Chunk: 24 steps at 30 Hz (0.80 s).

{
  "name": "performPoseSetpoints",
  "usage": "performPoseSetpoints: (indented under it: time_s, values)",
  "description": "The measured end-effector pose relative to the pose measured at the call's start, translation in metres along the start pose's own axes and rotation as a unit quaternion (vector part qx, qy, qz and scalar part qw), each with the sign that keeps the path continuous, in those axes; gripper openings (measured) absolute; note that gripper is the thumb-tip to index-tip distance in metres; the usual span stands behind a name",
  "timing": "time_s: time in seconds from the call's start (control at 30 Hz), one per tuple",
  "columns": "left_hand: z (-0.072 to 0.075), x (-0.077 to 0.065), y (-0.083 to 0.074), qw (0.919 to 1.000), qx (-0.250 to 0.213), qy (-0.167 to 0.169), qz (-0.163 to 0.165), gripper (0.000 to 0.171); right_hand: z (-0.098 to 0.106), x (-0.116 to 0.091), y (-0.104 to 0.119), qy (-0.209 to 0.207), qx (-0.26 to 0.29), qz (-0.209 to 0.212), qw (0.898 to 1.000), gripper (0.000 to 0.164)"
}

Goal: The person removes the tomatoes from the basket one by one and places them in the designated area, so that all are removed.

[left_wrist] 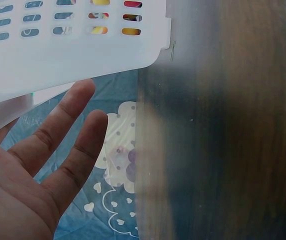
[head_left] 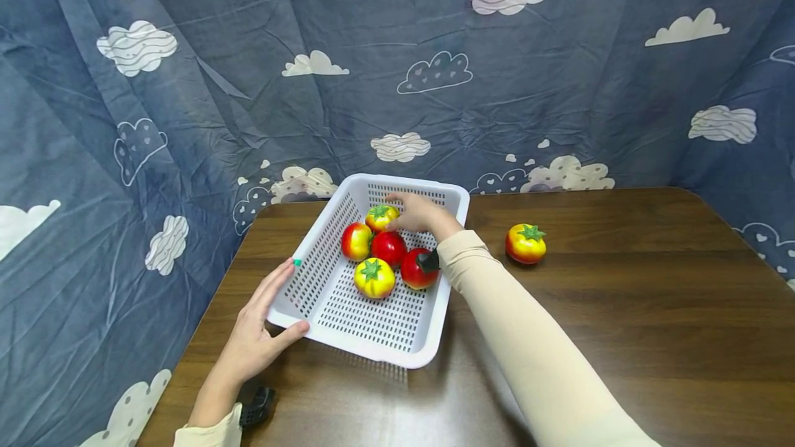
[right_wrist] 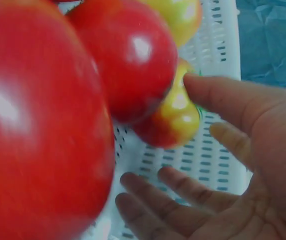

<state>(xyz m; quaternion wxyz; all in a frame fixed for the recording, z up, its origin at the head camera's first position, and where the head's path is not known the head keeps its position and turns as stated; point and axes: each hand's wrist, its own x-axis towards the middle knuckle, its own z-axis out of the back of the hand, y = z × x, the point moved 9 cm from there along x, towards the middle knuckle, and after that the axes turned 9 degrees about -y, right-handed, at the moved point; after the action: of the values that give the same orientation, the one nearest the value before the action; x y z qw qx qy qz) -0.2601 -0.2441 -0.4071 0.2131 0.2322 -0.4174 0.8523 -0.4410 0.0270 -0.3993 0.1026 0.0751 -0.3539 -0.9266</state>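
A white perforated plastic basket holds several shiny toy tomatoes, red and yellow. My left hand rests on its near left corner, thumb on the front rim and fingers along the side. In the left wrist view, two straight fingers extend beneath the basket wall. Inside the basket, my right hand is spread beside the rearmost toy tomato. In the right wrist view, its thumb and fingers stand apart around that tomato, and whether the thumb touches it I cannot tell.
Another red-and-yellow toy tomato sits on the brown wooden table, right of the basket. A dark blue cloth with white clouds hangs behind and to the left. A black wrist strap piece shows by the left sleeve.
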Motion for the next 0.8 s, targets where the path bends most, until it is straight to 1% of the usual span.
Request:
performPoseSetpoints:
  time_s: [0.23,0.33,0.53,0.8]
  values:
    - [0.0009,0.0004,-0.0008,1.0000,-0.002,-0.003,-0.005,0.095,-0.0051,0.0025,-0.0060,0.004,0.025,-0.017,1.000,0.072]
    - [0.0011,0.0004,-0.0004,1.0000,0.000,-0.004,-0.004,0.095,-0.0064,0.0033,-0.0068,0.008,0.024,-0.022,0.999,0.071]
    - [0.0005,-0.0001,0.0005,1.0000,0.006,-0.002,-0.001,0.094,-0.0079,0.0022,-0.0079,0.012,0.025,-0.025,0.999,0.067]
    - [-0.0002,-0.0006,0.0001,1.0000,0.004,-0.001,0.001,0.094,-0.0089,0.0026,-0.0113,0.006,0.033,-0.030,0.999,0.059]
